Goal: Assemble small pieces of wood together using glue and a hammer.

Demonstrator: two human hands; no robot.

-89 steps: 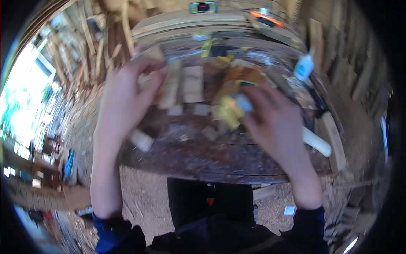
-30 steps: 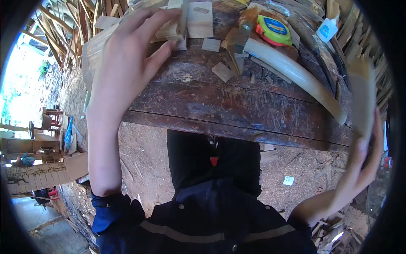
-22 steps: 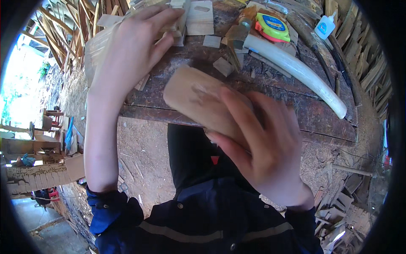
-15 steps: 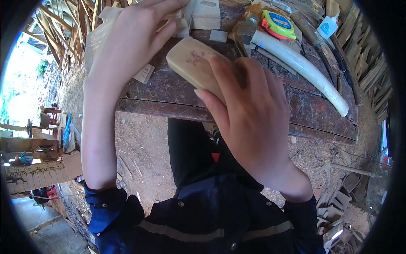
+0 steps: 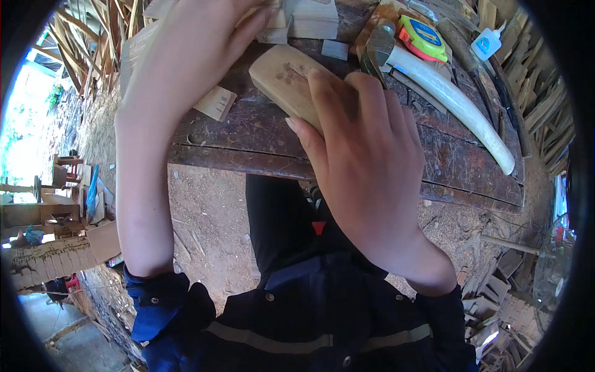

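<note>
My right hand is closed around a pale wooden block with rounded corners and a reddish mark on its top face. The block is held tilted above the dark workbench, its far end pointing up and left. My left hand reaches to the top edge of the view, over light wooden pieces. Most of its fingers are cut off there, so its grip is hidden. Below its wrist lies a small wood offcut with dark pencil-like strokes.
On the bench's right lie a long pale curved handle, a yellow-and-red tape measure and a small white bottle. A small square offcut sits beyond the block. Scrap wood is heaped at the lower right.
My left hand has gone slightly further up, its fingers now mostly out of view. The block in my right hand has shifted a little up and right. Bench items appear slightly shifted.
</note>
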